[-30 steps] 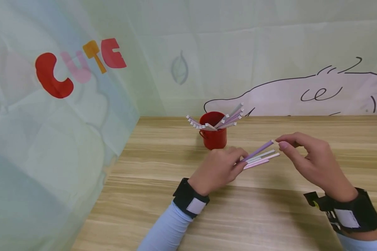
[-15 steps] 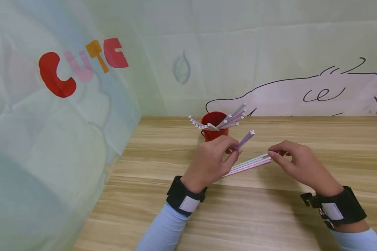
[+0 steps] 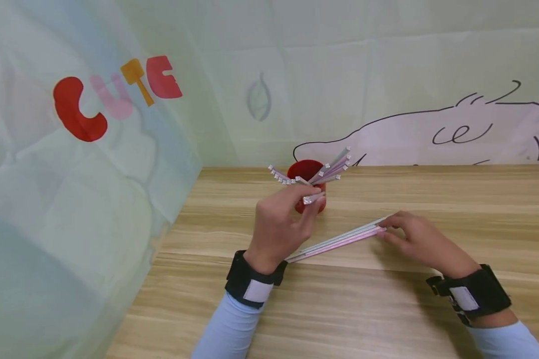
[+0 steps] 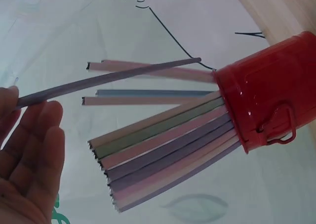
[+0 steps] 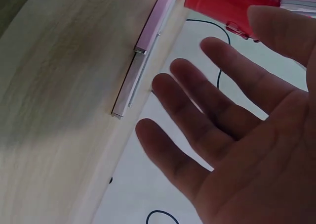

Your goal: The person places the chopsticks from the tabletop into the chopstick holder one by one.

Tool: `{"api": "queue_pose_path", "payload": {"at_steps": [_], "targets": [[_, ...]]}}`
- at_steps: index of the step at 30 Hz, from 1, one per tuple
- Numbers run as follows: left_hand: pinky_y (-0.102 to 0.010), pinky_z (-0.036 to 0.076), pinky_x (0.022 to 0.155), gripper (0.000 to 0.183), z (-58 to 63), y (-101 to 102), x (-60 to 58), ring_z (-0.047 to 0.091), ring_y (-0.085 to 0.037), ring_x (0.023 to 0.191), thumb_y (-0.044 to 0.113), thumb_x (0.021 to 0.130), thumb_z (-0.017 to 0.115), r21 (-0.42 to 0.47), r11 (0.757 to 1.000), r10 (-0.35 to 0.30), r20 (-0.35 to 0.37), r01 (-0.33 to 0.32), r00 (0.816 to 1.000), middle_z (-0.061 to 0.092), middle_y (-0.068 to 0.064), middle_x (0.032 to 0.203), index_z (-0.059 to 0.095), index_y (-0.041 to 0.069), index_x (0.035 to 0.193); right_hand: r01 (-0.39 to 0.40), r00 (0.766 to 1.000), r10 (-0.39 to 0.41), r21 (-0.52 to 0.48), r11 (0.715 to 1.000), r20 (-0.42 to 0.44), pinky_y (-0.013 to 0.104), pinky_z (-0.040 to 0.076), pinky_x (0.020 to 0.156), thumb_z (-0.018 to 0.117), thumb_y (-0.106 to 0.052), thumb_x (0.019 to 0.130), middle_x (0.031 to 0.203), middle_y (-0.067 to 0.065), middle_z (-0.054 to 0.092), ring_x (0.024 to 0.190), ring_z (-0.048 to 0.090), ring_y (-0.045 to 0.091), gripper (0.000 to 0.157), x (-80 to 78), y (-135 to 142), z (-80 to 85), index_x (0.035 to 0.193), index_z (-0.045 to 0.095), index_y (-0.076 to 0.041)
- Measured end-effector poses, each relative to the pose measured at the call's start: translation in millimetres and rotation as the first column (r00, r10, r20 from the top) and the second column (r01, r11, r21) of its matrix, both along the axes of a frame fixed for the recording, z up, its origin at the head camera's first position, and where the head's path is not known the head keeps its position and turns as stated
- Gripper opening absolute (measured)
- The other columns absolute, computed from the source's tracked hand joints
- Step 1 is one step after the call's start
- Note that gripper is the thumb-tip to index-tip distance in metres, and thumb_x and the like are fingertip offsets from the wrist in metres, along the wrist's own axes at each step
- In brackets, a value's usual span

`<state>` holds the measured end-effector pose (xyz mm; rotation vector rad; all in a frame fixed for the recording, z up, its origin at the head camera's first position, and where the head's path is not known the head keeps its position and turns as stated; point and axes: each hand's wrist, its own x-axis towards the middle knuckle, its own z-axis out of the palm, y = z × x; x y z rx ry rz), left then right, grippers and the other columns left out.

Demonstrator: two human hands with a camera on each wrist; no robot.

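Up in front of the red bucket (image 4: 269, 85), my left hand (image 3: 276, 227) pinches a purple chopstick (image 4: 108, 77) near its thick square end between thumb and fingers. Its thin end points toward the bucket's mouth in the left wrist view. Pastel chopsticks (image 4: 163, 157) fan out of the bucket, thick ends outward. On the table several pale green, white and pink chopsticks (image 3: 337, 240) lie side by side at a slant. My right hand (image 3: 424, 242) is at their right ends, fingers loosely bent and thumb apart from them.
The wood-grain table (image 3: 350, 309) runs back to a pale printed cloth (image 3: 296, 89) behind the bucket. Another cloth stands along the left, with the coloured letters CUTE (image 3: 82, 109). The bucket's small handle (image 4: 291, 125) sticks out at its side.
My left hand has lifted the purple chopstick off the bunch, moved left toward the bucket and turned it around. My right hand has come left and down to the ends of the lying chopsticks.
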<state>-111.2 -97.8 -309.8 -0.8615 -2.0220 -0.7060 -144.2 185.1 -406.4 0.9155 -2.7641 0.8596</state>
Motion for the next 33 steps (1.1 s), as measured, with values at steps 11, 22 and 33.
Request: {"api": "queue_pose_path", "payload": {"at_steps": [11,22,33], "targets": [[-0.026,0.054,0.062,0.018,1.6,-7,-5.2,0.060,-0.012,0.071,0.019,0.085,0.066,0.102,0.993,0.065,-0.060,-0.058,0.996,0.069,-0.007,0.086,0.065,0.002,0.093,-0.015,1.000,0.014,0.045,0.999,0.018,0.050,0.051,0.074,0.064,-0.019,0.087,0.098,0.013,0.064,0.088,0.058,0.024,0.022,-1.2,0,-10.4,0.101,0.066,-0.002],[-0.023,0.052,0.059,0.020,-8.3,-4,-12.8,0.055,-0.011,0.064,0.023,0.087,0.065,0.061,0.990,0.127,0.014,-0.127,0.992,0.066,-0.004,0.080,0.064,0.004,0.095,0.005,1.000,-0.007,0.078,0.997,0.030,0.049,0.050,0.072,0.063,-0.020,0.087,0.100,0.015,0.063,0.087,0.057,0.025,0.023,-0.4,0,-9.9,0.101,0.066,-0.002],[-0.020,0.048,0.052,0.023,-21.4,3,-22.3,0.053,-0.009,0.060,0.028,0.086,0.065,-0.010,0.961,0.276,0.051,-0.276,0.960,0.068,-0.003,0.077,0.070,0.008,0.096,0.008,0.999,-0.013,0.095,0.995,0.052,0.048,0.050,0.072,0.063,-0.021,0.088,0.101,0.015,0.062,0.088,0.056,0.024,0.022,-1.5,2,-12.5,0.101,0.067,-0.004]]}}
